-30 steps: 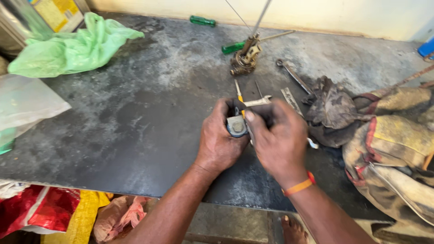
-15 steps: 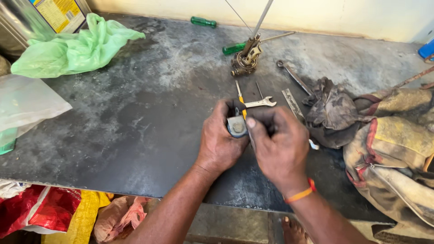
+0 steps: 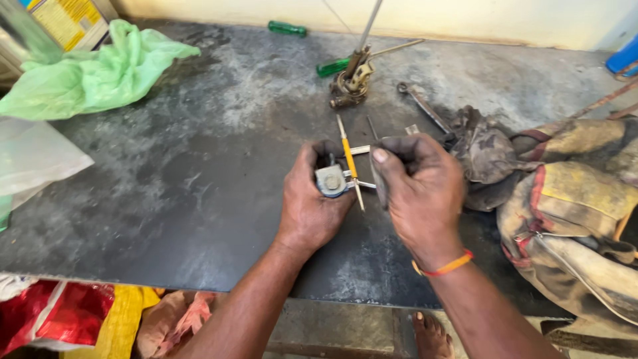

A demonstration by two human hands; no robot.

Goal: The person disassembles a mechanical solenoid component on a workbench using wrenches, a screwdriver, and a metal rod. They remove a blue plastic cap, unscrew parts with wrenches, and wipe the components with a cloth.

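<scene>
My left hand (image 3: 311, 203) grips a small grey metal part (image 3: 330, 179) with a round bolt head on its face, held just above the dark workbench (image 3: 186, 186). My right hand (image 3: 420, 189) is curled a little to the right of the part, its thumb and fingers pinching a thin dark strip-like tool (image 3: 377, 181). Whether the strip touches the part is unclear. A yellow-handled screwdriver (image 3: 348, 157) lies on the bench between the two hands, and a small open-ended spanner (image 3: 362, 149) shows behind it.
At the back are a rusty metal assembly (image 3: 350, 81), two green-handled screwdrivers (image 3: 287, 28) (image 3: 332, 66) and a ring spanner (image 3: 423, 106). Dirty rags and a worn bag (image 3: 565, 193) fill the right. A green plastic bag (image 3: 100, 73) and a clear one (image 3: 33, 159) lie left.
My hands have come slightly apart: the right hand has drawn back to the right off the grey part, so the yellow screwdriver now shows between them.
</scene>
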